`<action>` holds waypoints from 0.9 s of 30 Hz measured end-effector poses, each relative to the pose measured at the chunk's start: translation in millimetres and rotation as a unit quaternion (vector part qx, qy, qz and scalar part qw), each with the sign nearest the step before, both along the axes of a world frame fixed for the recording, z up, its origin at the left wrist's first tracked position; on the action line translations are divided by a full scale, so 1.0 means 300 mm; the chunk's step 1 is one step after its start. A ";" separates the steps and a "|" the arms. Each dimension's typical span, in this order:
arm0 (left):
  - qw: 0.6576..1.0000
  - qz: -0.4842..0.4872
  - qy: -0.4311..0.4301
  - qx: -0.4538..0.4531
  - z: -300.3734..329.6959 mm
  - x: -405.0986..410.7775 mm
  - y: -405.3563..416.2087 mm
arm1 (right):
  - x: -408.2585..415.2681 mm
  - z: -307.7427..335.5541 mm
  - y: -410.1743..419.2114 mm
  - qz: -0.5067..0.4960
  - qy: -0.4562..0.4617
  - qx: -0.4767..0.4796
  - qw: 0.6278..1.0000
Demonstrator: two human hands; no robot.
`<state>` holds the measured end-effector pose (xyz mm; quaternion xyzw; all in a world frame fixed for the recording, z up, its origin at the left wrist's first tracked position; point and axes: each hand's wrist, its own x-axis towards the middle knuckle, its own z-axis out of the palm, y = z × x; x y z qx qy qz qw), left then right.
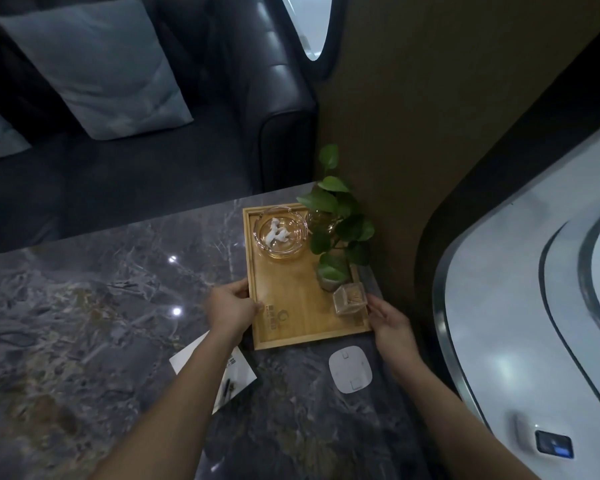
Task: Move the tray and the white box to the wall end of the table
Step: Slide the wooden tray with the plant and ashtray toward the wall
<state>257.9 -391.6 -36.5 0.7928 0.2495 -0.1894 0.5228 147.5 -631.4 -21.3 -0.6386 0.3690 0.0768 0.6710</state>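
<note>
A wooden tray [291, 323] lies on the dark marble table [101, 306], its far end close to the brown wall. It carries a glass ashtray [280, 234] with white scraps, a potted green plant [336, 233] and a small clear glass box [350, 299]. My left hand [230, 308] grips the tray's left rim, thumb over the edge. On the tray's right rim, near its near corner, my right hand [390, 322] holds on. A flat white box [350, 371] with rounded corners lies on the table just in front of the tray, untouched.
A white card or leaflet [238, 372] lies partly under my left forearm. A dark leather sofa [274, 98] with grey cushions stands beyond the table's far edge. The brown wall [430, 133] rises to the right, and a white curved surface [534, 306] borders the table's right side.
</note>
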 end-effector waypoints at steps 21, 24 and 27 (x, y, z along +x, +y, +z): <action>0.982 -0.069 -0.072 0.163 0.066 -0.039 -0.058 | -0.015 0.017 0.012 0.064 -0.040 -0.052 0.996; 0.978 -0.077 -0.076 0.177 0.064 -0.039 -0.061 | -0.017 0.011 0.009 0.065 -0.044 -0.049 0.996; 0.976 -0.083 -0.083 0.184 0.063 -0.042 -0.061 | -0.017 0.011 0.007 0.071 -0.046 -0.046 0.995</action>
